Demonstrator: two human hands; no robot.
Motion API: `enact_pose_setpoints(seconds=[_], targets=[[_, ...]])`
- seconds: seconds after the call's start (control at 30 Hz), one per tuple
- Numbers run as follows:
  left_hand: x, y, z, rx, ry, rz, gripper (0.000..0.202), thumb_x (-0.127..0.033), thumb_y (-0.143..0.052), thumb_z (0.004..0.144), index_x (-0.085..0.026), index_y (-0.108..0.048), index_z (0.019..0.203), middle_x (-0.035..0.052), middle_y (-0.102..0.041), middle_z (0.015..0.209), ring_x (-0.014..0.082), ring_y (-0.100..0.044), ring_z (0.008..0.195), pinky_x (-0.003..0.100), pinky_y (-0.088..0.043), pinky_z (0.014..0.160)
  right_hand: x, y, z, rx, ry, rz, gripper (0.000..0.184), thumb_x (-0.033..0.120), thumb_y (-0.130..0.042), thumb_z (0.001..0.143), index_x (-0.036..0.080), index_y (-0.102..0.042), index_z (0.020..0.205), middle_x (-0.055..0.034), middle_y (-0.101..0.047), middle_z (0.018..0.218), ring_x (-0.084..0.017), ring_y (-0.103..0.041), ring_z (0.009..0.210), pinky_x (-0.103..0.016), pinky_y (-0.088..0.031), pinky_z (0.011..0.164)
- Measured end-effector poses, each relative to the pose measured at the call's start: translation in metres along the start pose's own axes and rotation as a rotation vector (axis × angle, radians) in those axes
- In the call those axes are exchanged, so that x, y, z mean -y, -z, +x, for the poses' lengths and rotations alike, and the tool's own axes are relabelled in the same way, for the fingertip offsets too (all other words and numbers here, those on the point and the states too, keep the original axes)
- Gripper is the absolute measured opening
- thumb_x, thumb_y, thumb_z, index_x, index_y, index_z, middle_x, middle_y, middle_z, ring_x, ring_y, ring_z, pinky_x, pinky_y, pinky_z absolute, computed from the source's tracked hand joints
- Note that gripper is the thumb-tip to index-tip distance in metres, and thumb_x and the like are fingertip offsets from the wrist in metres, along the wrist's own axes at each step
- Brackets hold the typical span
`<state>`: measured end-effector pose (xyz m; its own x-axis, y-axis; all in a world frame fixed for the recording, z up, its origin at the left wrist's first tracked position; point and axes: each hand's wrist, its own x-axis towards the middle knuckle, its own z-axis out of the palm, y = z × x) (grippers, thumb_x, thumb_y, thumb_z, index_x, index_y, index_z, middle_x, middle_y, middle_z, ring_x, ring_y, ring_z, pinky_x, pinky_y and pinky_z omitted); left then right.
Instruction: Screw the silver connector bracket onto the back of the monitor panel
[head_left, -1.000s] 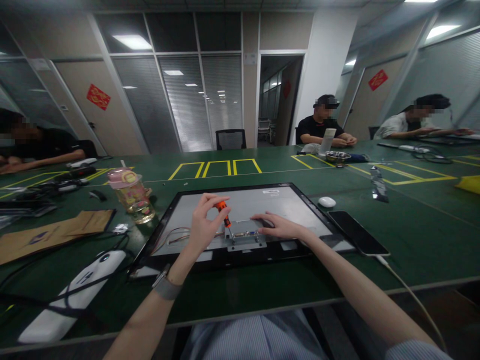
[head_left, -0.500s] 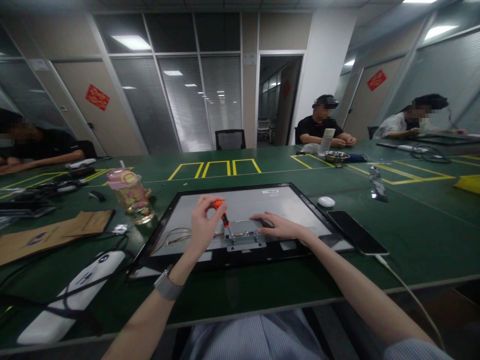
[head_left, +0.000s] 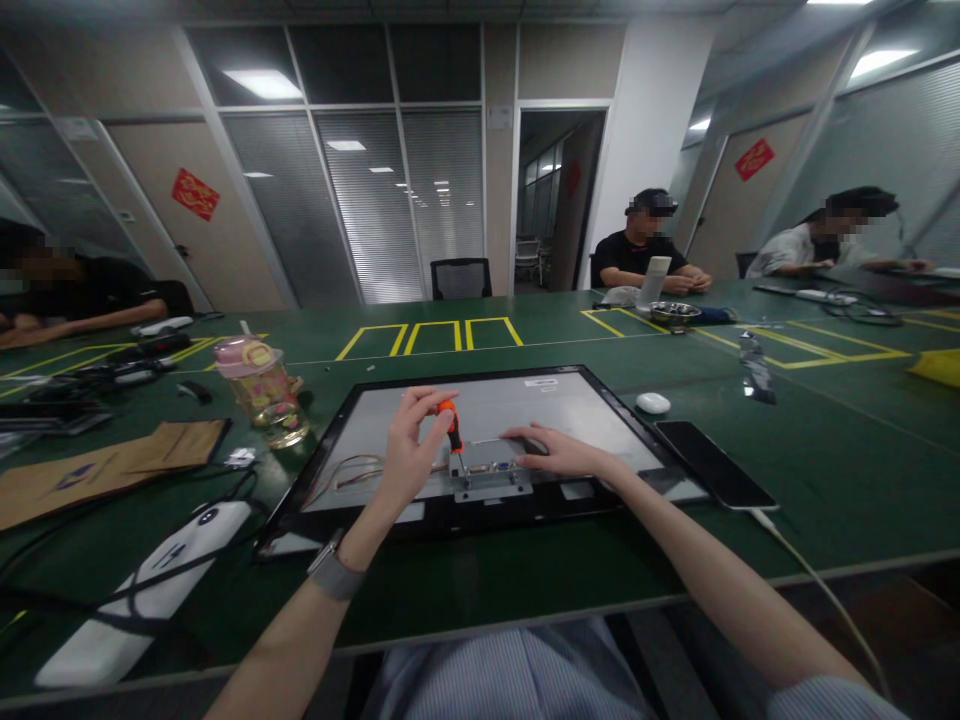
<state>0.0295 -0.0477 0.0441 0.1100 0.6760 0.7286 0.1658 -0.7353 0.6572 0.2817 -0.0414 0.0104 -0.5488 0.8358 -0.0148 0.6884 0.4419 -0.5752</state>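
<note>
A: Biggest first?

B: Green table (head_left: 525,590) with yellow tape boxes. A monitor panel (head_left: 585,395) lies flat on it, back side up, black frame, near edge, centre.

A: Around it?

B: Left of the panel there is a brown paper bag (head_left: 105,465). Nearer on that side is a white device (head_left: 150,590) with black cable over it. A pink-lidded bottle (head_left: 264,392) stands just off the panel's far-left corner. A black phone (head_left: 712,465) lies just right of the panel, with a white cable running off its near end. A small white case (head_left: 652,403) sits just beyond the phone.

A: People?

B: Three other people sit at the far and side edges, well apart, with their arms on the table.

A: On the panel?

B: A metal connector bracket (head_left: 491,478) sits near the panel's near edge, centre. Thin wires (head_left: 349,470) lie to its left.

A: Hands?

B: The left hand (head_left: 409,450) pinches a screwdriver (head_left: 450,425) by its orange handle with the fingertips. The tool is about upright, tip down at the bracket's far-left corner. There is a watch (head_left: 335,572) on that wrist. The right hand (head_left: 559,455) is open and flat, palm down on the panel. Its fingers point left, touching the bracket's far-right side.

A: Any screw visible?

B: Too small to tell.
</note>
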Motion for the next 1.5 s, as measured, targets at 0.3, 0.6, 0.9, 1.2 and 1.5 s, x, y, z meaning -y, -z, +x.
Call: enact_pose_setpoints(seconds=[0.3, 0.6, 0.9, 1.2, 1.5], targets=[[0.001, -0.002, -0.001, 0.025, 0.012, -0.029, 0.023, -0.023, -0.060, 0.079, -0.020, -0.066, 0.102, 0.0052, -0.056, 0.092, 0.0153, -0.057, 0.084, 0.029, -0.048, 0.078, -0.006, -0.002, 0.001, -0.017, 0.039, 0.004, 0.059, 0.054, -0.045, 0.085, 0.022, -0.040, 0.134, -0.0071, -0.048, 0.134, -0.029, -0.038, 0.126, -0.046, -0.021, 0.109], [-0.004, 0.003, 0.000, 0.144, 0.121, -0.216, 0.029, -0.025, -0.041, 0.090, -0.018, -0.060, 0.110, 0.0077, -0.062, 0.099, 0.0177, -0.062, 0.089, 0.033, -0.048, 0.083, -0.004, -0.002, 0.001, -0.017, 0.033, -0.010, 0.060, 0.053, -0.044, 0.085, 0.020, -0.040, 0.134, -0.0085, -0.047, 0.134, -0.029, -0.038, 0.126, -0.046, -0.021, 0.109], [-0.003, -0.002, -0.003, 0.008, -0.059, 0.104, 0.019, -0.022, -0.061, 0.077, -0.020, -0.066, 0.095, 0.0041, -0.048, 0.090, 0.0139, -0.053, 0.081, 0.029, -0.047, 0.077, -0.007, -0.003, 0.001, -0.012, 0.025, -0.002, 0.059, 0.054, -0.044, 0.085, 0.022, -0.039, 0.135, -0.0053, -0.044, 0.138, -0.030, -0.033, 0.130, -0.047, -0.018, 0.110], [0.000, 0.000, 0.002, 0.086, 0.162, -0.307, 0.028, -0.029, -0.043, 0.088, -0.016, -0.062, 0.103, 0.0082, -0.061, 0.091, 0.0176, -0.060, 0.084, 0.034, -0.049, 0.078, -0.005, -0.001, 0.001, -0.015, 0.038, 0.000, 0.058, 0.054, -0.044, 0.085, 0.023, -0.040, 0.134, -0.0062, -0.048, 0.134, -0.028, -0.039, 0.126, -0.046, -0.023, 0.109], [0.005, 0.001, 0.002, 0.093, 0.151, -0.256, 0.016, -0.028, -0.058, 0.081, -0.019, -0.068, 0.090, 0.0024, -0.051, 0.086, 0.0104, -0.053, 0.073, 0.022, -0.045, 0.066, -0.009, -0.003, 0.002, -0.023, 0.053, 0.013, 0.058, 0.054, -0.045, 0.085, 0.023, -0.040, 0.134, -0.0065, -0.048, 0.133, -0.028, -0.040, 0.124, -0.046, -0.024, 0.107]])
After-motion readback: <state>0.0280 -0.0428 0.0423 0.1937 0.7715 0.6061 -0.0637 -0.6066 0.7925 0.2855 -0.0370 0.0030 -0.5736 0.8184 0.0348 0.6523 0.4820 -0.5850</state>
